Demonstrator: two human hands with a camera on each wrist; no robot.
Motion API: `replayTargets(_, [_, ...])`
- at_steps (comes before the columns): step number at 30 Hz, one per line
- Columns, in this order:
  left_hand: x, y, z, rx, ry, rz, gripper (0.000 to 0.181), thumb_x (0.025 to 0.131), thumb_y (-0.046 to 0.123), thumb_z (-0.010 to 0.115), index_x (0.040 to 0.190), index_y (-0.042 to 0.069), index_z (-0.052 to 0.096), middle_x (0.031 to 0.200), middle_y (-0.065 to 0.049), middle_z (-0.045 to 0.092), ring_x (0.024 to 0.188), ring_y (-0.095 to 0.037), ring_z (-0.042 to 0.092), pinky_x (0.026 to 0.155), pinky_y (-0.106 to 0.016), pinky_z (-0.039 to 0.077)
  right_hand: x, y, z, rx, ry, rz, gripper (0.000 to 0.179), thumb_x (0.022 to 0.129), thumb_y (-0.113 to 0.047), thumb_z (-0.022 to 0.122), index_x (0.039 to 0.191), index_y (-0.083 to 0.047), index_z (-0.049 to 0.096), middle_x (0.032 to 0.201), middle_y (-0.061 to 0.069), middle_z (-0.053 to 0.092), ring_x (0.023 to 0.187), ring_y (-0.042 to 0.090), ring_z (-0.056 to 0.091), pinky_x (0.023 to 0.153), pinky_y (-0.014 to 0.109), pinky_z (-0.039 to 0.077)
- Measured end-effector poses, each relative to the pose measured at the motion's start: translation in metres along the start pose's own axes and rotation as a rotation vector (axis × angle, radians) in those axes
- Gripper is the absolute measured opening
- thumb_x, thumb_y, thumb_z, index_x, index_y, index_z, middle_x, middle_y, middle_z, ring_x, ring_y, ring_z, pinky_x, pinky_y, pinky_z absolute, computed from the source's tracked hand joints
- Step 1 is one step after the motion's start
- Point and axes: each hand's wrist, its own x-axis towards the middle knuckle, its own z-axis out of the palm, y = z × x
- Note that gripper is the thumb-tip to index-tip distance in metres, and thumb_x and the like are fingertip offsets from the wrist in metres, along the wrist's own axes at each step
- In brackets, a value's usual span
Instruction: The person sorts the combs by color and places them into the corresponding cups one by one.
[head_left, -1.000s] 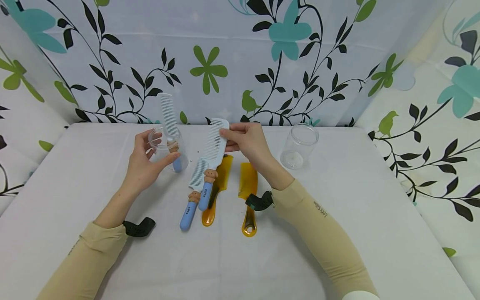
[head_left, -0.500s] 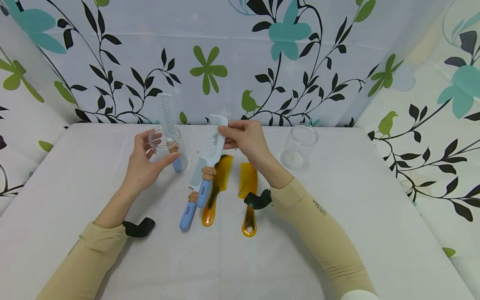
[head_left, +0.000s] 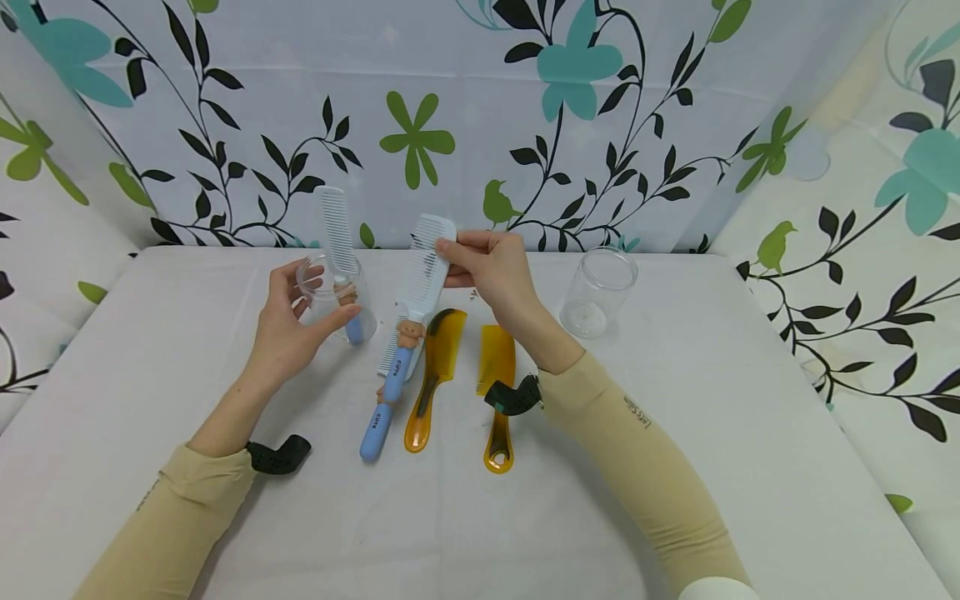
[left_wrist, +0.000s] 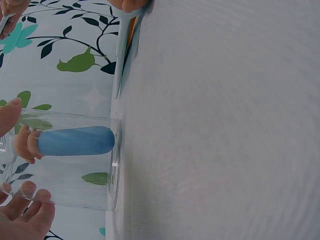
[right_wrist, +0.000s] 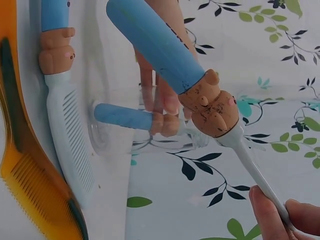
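In the head view my left hand [head_left: 288, 333] grips a clear plastic jar [head_left: 366, 292], thumb on one side and fingers on the other. A pale blue comb [head_left: 336, 229] stands in it, its blue handle [left_wrist: 75, 141] pointing down in the left wrist view. My right hand [head_left: 497, 271] pinches a second such comb [head_left: 426, 275] by its toothed end. That comb's blue handle [right_wrist: 155, 45], with a brown bear figure [right_wrist: 212, 110], is raised off the table in the right wrist view. Below it a third blue-handled comb [head_left: 375, 433] lies on the table, partly hidden.
Two amber combs lie on the white table [head_left: 300, 533], one [head_left: 447, 343] beside the blue combs and one [head_left: 495, 358] under the right wrist's black camera [head_left: 513, 397]. Another clear jar [head_left: 600, 292] stands at the right. A patterned curtain [head_left: 450, 67] hangs behind the table.
My right hand has lifted the second comb up and a little to the left; its handle now overlaps the lying comb instead of the amber one. My left hand and jar stay put.
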Motion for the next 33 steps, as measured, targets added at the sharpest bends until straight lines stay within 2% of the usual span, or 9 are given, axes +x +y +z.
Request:
replayTargets(14, [0.0,0.001,0.0,0.006,-0.004,-0.007,0.084,0.09,0.029,0.076,0.149,0.004,0.022,0.151,-0.02,0.039,0.141,-0.04,0.035,0.121,-0.055,0.029,0.002,-0.003,0.003,0.038,0.027,-0.042,0.029,0.095,-0.012,0.069,0.118,0.004,0.07,0.106,0.018,0.074,0.082,0.022,0.076,0.076,0.033,0.063])
replayTargets(33, [0.001,-0.001,-0.001,-0.007,-0.008,0.008,0.085,0.089,0.028,0.077,0.149,0.004,0.021,0.151,-0.02,0.039,0.14,-0.04,0.035,0.121,-0.055,0.029,0.003,-0.014,0.012,0.08,0.094,-0.119,0.026,0.095,-0.01,0.067,0.117,0.005,0.071,0.105,0.02,0.074,0.077,0.017,0.074,0.076,0.032,0.063])
